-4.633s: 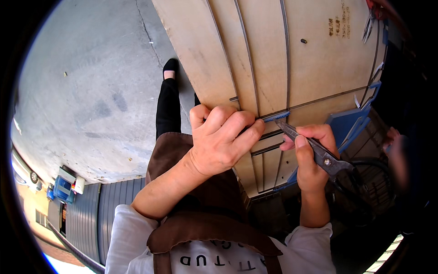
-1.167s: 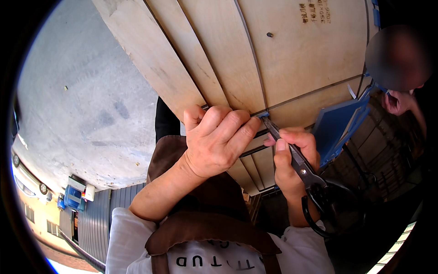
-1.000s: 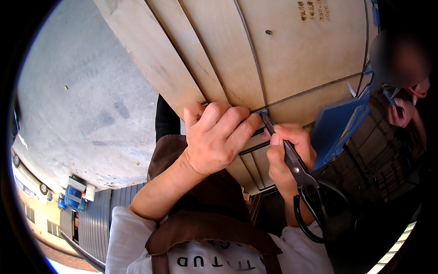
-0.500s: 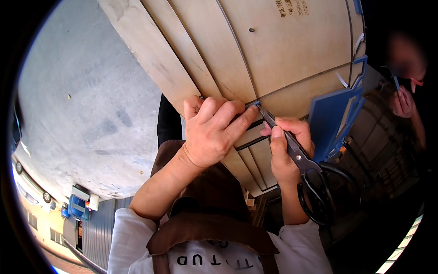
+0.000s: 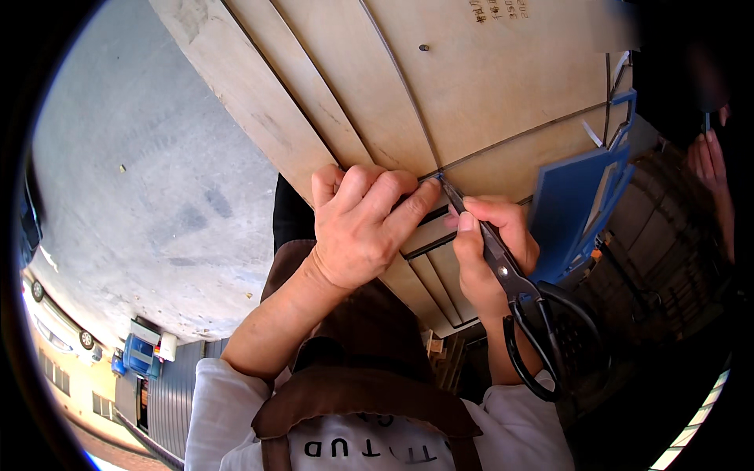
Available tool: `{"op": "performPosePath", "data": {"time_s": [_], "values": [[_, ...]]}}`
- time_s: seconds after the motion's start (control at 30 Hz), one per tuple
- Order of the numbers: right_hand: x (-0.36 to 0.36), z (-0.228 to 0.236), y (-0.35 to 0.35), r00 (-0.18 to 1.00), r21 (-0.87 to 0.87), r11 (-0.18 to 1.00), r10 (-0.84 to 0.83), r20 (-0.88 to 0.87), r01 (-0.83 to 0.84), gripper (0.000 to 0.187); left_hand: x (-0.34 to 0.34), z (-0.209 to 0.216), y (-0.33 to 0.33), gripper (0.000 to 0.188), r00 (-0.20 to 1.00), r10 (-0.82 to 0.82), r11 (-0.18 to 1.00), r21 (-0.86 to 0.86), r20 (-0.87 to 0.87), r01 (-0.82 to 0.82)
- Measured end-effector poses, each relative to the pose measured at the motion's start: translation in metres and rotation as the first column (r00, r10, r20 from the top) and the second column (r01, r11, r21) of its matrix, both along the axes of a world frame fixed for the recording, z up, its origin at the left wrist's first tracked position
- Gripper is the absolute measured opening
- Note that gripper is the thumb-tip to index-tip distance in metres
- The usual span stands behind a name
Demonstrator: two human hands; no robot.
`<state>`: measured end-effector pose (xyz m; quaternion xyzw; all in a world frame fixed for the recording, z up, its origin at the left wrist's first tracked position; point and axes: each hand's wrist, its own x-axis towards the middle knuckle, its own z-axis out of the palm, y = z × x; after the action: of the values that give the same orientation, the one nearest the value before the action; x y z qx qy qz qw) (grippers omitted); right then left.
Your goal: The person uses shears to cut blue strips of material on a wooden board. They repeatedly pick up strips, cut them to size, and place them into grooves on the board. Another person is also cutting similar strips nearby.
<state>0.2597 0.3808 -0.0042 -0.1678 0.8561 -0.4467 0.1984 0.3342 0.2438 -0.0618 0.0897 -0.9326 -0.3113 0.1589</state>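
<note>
A person's left hand (image 5: 357, 228) curls over the left edge of a wooden board (image 5: 503, 86), index fingertip at a scrap of blue strip (image 5: 441, 176) where dark lines (image 5: 503, 144) meet, though from where I stand I cannot tell whether the fingers pinch it. The right hand (image 5: 517, 235), farther from the strip and toward the board's near corner, is clamped on scissors (image 5: 503, 272) by the blades, their long axis slanting away and leftward so the tips reach the strip beside that fingertip. Beyond the board's right edge shows a co-worker's hand (image 5: 707, 161).
</note>
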Motion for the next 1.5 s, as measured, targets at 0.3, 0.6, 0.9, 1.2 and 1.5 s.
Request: {"op": "performPosePath", "data": {"time_s": [0.3,0.6,0.9,1.2,1.5], "values": [[0.003,0.015,0.010,0.947,-0.090,0.957,-0.254,0.196,0.275,0.013,0.032,0.021,-0.038,0.027,0.982,0.191,0.979,0.067,-0.007,-0.190],[0.041,0.040,-0.015,0.868,0.232,0.933,0.344,-0.357,-0.274,0.021,0.074,0.098,-0.029,0.045,0.868,-0.393,-0.134,0.915,0.303,-0.380],[0.083,0.100,0.014,0.907,0.191,0.976,0.175,-0.382,-0.108,0.036,0.070,0.139,-0.023,0.014,0.654,-0.737,-0.230,0.848,0.168,-0.477],[0.156,0.135,0.061,0.604,-0.473,0.595,-0.027,0.796,0.650,0.027,0.040,0.176,0.017,0.017,0.700,-0.712,-0.061,0.987,0.062,-0.150],[0.169,0.116,0.168,0.680,-0.682,0.358,0.154,0.717,0.638,0.035,-0.005,0.177,0.134,0.021,0.250,-0.967,0.017,0.992,0.048,-0.123]]}}
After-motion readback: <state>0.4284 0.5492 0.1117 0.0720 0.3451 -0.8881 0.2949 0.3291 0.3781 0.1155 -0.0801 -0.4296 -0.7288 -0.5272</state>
